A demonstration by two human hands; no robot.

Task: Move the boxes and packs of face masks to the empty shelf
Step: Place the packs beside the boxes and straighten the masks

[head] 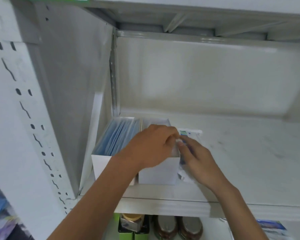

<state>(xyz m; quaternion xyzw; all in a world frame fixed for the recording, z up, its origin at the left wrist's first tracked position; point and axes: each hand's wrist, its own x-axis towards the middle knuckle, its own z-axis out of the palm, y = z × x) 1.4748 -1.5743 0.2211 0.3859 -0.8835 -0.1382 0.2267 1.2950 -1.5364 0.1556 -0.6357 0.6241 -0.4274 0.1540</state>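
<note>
Below the shelf board, two brown lidded jars [177,226] stood right of green containers [133,227]; a slotted white upright [24,108] rose at left.

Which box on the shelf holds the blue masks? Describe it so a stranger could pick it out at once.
Start at the white shelf and follow it to its left end, against the grey side panel. Two open white boxes stand there side by side. The box of blue masks is the left one, packed with upright blue sheets; the right box has both hands over it.
</note>
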